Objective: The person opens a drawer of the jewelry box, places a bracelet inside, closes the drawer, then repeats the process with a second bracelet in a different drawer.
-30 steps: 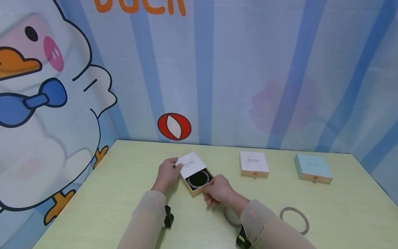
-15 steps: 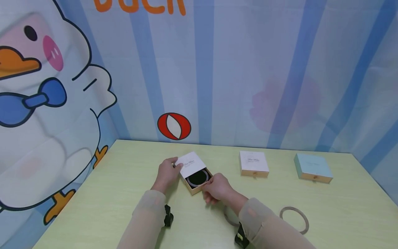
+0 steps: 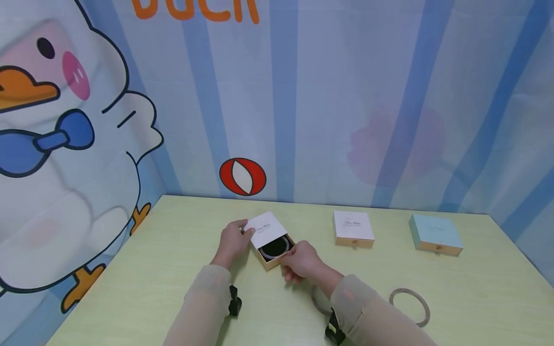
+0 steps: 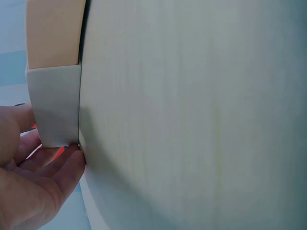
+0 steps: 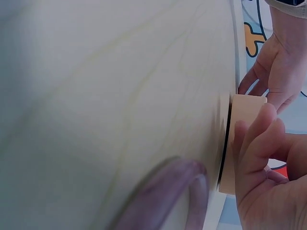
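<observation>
A white slide-out box (image 3: 266,229) sits tilted on the table, its light-brown drawer (image 3: 265,262) partly out at the near end. Inside the drawer a grey bangle (image 3: 265,256) lies round a dark pad, its far edge beneath the white sleeve. My left hand (image 3: 231,244) grips the sleeve at its far left corner, thumb on top; the left wrist view shows several fingers curled at the sleeve's end (image 4: 56,105). With curled fingers, my right hand (image 3: 304,262) holds the drawer's front at its right corner, covering part of it; the thumb is mostly hidden in the right wrist view.
A second white box (image 3: 352,225) and a pale blue box (image 3: 437,230) stand shut at the back right. One loose bangle (image 3: 409,290) lies at the front right. Another bangle (image 3: 319,302) is partly under the right forearm. A striped backdrop (image 3: 320,96) rises behind the table.
The drawer has slid slightly back into the sleeve, and my right hand has shifted a little forward and left with it. My left hand stays in place on the sleeve.
</observation>
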Demonstrator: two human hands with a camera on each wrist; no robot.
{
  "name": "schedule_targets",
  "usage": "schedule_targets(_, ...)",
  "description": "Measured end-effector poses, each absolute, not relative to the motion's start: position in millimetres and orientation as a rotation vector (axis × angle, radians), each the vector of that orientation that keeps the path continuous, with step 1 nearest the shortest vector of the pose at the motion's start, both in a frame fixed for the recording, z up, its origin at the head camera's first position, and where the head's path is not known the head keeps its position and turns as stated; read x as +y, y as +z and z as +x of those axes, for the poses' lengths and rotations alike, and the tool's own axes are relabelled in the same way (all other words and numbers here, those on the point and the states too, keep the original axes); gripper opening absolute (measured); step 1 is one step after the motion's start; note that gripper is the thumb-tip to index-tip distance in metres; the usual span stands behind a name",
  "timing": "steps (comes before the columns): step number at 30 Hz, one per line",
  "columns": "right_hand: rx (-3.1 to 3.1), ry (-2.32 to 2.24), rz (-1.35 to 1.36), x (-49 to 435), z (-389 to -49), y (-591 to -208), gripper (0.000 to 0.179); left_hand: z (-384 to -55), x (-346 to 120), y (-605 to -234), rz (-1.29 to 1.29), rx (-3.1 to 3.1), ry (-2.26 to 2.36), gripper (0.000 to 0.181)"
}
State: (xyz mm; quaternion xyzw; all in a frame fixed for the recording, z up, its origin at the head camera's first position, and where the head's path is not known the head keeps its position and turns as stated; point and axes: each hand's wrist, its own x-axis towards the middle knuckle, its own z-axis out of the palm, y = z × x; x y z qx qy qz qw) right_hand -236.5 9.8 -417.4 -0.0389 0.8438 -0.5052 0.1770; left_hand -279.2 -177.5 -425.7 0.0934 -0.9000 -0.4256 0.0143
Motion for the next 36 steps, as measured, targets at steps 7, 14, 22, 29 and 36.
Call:
schedule_targets(7, 2.381, -1.434, -0.110, 8.6, -238.1, -418.9, 0.020, -279.7, -177.3, -426.9, 0.305, -2.790, -1.344, 0.048)
schedule_targets(14, 2.371, -1.442, -0.102, 7.7, -238.7, -417.6, 0.020, -279.6, -176.6, -426.2, 0.308, -2.784, -1.348, 0.048)
schedule_targets(22, 2.361, -1.446, -0.095, 5.3, -239.9, -418.5, 0.020, -280.5, -178.0, -427.1, 0.318, -2.789, -1.352, 0.048)
schedule_targets(29, 2.352, -1.446, -0.100, 4.6, -240.8, -418.1, 0.021, -280.3, -177.7, -426.9, 0.316, -2.793, -1.349, 0.048)
schedule_targets(36, 2.332, -1.446, -0.082, 3.4, -243.0, -418.8, 0.020, -280.6, -178.2, -426.7, 0.326, -2.800, -1.363, 0.049)
